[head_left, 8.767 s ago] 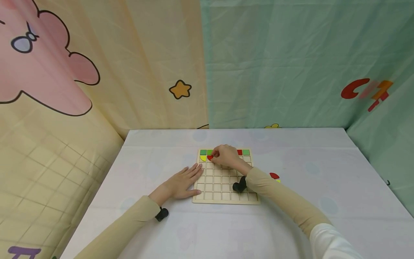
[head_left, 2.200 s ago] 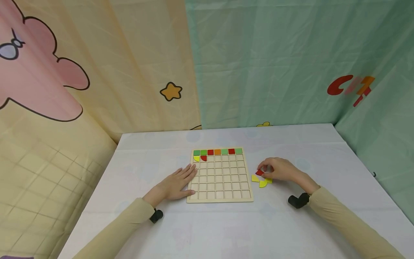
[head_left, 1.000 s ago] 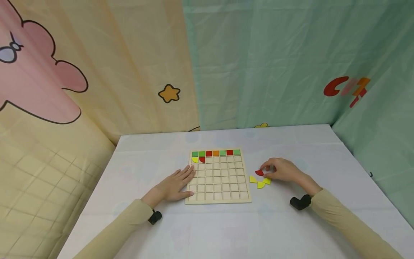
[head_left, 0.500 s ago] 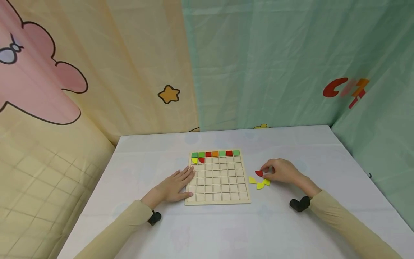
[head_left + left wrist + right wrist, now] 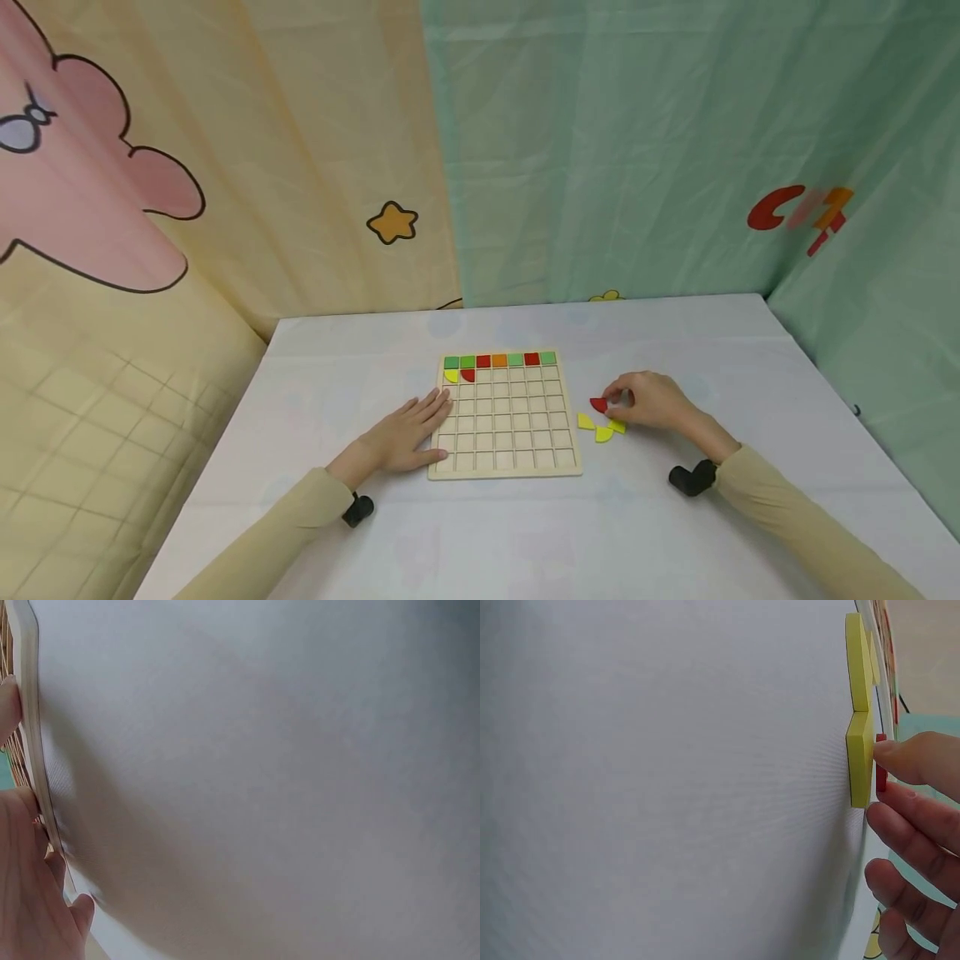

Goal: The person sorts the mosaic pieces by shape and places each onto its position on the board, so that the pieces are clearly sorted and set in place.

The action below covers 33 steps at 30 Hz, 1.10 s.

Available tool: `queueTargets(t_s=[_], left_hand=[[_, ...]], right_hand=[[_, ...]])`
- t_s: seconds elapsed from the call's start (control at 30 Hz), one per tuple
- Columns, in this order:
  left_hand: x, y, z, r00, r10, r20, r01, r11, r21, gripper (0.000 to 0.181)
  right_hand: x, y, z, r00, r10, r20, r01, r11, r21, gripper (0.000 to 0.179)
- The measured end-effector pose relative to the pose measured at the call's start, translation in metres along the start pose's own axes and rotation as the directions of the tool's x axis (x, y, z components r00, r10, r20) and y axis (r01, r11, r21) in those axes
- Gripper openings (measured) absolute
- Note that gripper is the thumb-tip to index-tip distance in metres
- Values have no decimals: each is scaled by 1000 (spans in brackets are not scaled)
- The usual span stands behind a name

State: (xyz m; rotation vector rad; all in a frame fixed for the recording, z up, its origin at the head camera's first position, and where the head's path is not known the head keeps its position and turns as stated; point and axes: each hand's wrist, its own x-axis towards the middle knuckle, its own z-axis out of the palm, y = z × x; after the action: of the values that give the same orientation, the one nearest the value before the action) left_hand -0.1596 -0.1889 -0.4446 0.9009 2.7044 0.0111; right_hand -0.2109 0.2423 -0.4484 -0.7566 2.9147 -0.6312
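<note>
Pinching a red piece (image 5: 597, 404) in the right hand (image 5: 651, 402), three o'clock of the board (image 5: 522, 437) — with the left hand (image 5: 399, 434) spread at its nine-o'clock edge, presumably for steadiness.

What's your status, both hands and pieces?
Left hand rests on grid board. Right hand pinches loose red piece. Yellow pieces close by, could get nudged.

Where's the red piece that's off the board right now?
In the head view, the red piece is right of the grid board, pinched by the right hand just beyond the loose yellow pieces.
</note>
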Motion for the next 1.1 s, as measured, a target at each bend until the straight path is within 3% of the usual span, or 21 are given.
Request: queueTargets(t_s=[0.33,0.63,1.1], left_hand=[[2,0,1,1000,5,0,-5,1000,15,84],[3,-3,4,1000,-16,21,15,1000,21,85],[2,1,0,999,-24,32,24,1000,-2,85]], right_hand=[[4,-1,1,1000,27,-11,-27,1000,-5,24],[13,-15,4,996,92,-3,-92,995,36,26],[20,-29,5,995,95,-23,-93,994,60,25]])
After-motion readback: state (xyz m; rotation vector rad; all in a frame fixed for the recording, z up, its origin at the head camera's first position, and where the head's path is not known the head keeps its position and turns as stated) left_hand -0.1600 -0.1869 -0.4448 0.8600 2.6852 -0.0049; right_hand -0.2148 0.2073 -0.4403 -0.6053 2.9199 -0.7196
